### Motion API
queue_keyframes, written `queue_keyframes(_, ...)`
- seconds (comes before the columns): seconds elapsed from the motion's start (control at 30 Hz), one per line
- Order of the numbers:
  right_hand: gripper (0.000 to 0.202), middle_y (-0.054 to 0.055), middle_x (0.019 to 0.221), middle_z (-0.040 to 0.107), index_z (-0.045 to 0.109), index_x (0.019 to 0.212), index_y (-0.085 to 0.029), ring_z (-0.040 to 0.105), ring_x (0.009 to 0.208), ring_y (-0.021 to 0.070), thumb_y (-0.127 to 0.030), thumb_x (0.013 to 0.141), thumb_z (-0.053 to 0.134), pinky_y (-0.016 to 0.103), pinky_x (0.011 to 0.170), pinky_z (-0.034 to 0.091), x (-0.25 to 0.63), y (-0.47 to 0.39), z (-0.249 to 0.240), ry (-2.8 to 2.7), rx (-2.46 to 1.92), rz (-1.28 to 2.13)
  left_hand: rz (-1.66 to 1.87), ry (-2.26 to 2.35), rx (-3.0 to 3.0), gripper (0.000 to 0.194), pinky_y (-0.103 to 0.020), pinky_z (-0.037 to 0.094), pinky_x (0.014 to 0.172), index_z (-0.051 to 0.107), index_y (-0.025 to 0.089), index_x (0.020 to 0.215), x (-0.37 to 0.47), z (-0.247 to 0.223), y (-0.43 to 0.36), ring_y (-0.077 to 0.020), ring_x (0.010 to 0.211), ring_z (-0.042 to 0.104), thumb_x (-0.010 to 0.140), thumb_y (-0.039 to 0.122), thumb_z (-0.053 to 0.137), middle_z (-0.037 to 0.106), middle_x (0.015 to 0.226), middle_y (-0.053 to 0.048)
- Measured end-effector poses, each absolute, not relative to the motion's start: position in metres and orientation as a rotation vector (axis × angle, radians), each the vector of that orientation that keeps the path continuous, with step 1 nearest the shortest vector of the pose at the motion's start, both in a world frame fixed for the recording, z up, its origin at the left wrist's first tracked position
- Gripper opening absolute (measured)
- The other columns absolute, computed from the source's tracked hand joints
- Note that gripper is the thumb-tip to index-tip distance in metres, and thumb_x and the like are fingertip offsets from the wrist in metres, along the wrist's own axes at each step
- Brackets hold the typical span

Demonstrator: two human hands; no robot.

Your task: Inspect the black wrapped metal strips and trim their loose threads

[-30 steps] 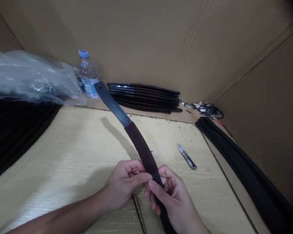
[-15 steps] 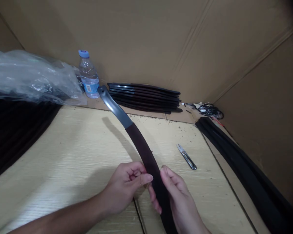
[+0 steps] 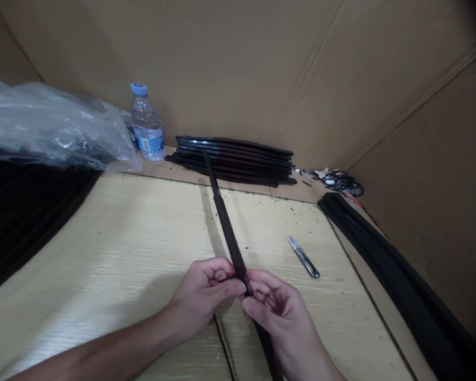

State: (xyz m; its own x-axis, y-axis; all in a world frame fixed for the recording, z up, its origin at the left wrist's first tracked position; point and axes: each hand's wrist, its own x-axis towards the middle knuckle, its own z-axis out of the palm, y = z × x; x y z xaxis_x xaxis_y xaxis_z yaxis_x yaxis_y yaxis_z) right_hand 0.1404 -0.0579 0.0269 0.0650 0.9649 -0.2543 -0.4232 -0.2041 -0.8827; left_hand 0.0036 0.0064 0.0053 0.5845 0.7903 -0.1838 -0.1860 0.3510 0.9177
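Left hand [image 3: 204, 299] and right hand [image 3: 287, 312] both pinch 1 long, narrow strip [image 3: 228, 230], turned edge-on above the worktop [image 3: 135, 233], toward its near side. The strip's far end is black, its middle dull dark brown. Similar slim strips [image 3: 241, 159] lie stacked past the worktop's far edge. Beside them stands 1 clear plastic bottle [image 3: 146, 117]; its blue label [image 3: 153, 144] has a white patch, lettering illegible. Metal snips [image 3: 303, 257] lie toward the right edge.

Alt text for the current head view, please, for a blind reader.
A person's left hand and right hand hold a dark strip, seen edge-on, above a pale tabletop. Snips lie to the right; behind are a water bottle and a row of similar strips.
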Motion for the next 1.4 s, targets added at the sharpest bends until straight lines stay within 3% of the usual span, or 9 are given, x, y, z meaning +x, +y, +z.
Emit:
queue_keyframes(0.1,0.028,-0.001,0.073,0.07,0.069,0.085,-0.018,0.059,0.067,0.0092,-0.02,0.06,0.083,0.018,0.065,0.047,0.142,-0.056,0.029,-0.718,-1.136,1.432,0.689,0.71,1.044,0.02,-0.018,0.032,0.05,0.063,0.01,0.069,0.002,0.005,0.006,-0.0067,0.053,0.042,0.07,0.028,0.073,0.048,0.056,0.004)
queue_keyframes(0.27,0.04,-0.005,0.06,0.062,0.054,0.074,-0.017,0.051,0.049,0.0075,-0.019,0.051,0.087,0.018,0.044,0.049,0.143,-0.058,0.028,-0.714,-1.19,1.5,0.638,0.618,1.003,0.019,-0.023,0.043,0.058,0.065,0.011,0.08,0.001,0.006,0.003,-0.0136,0.063,0.058,0.075,0.029,0.069,0.064,0.072,-0.005)
queue_keyframes(0.43,0.044,-0.006,0.052,0.06,0.036,0.075,-0.022,0.049,0.038,0.0062,-0.029,0.067,0.079,0.013,0.034,0.039,0.143,-0.062,0.028,-0.766,-1.181,1.559,0.613,0.54,0.981,0.019,-0.021,0.041,0.051,0.06,0.012,0.072,0.001,0.007,0.002,-0.0116,0.053,0.058,0.081,0.029,0.063,0.06,0.058,0.0)
queue_keyframes(0.6,0.032,-0.002,0.061,0.064,0.036,0.075,-0.021,0.044,0.037,0.0039,-0.043,0.086,0.056,0.012,0.034,0.034,0.142,-0.063,0.031,-0.828,-1.201,1.497,0.628,0.515,1.044,0.02,-0.022,0.041,0.054,0.06,0.011,0.072,0.001,0.01,0.001,-0.0119,0.055,0.058,0.083,0.028,0.06,0.061,0.058,-0.001)
queue_keyframes(1.03,0.037,-0.004,0.047,0.058,0.032,0.069,-0.023,0.04,0.029,0.0052,-0.049,0.085,0.053,0.013,0.027,0.029,0.135,-0.063,0.027,-0.71,-1.36,1.419,0.596,0.585,1.084,0.025,-0.024,0.042,0.058,0.054,0.014,0.07,0.003,0.015,-0.003,-0.0144,0.059,0.061,0.088,0.032,0.053,0.066,0.062,-0.004)
queue_keyframes(1.4,0.033,-0.001,0.056,0.063,0.035,0.071,-0.021,0.045,0.036,0.0069,-0.045,0.087,0.052,0.016,0.035,0.033,0.139,-0.061,0.027,-0.701,-1.268,1.419,0.705,0.659,1.037,0.04,-0.019,0.025,0.042,0.046,0.016,0.055,0.004,0.013,0.002,-0.0057,0.04,0.034,0.086,0.039,0.053,0.043,0.045,0.006)
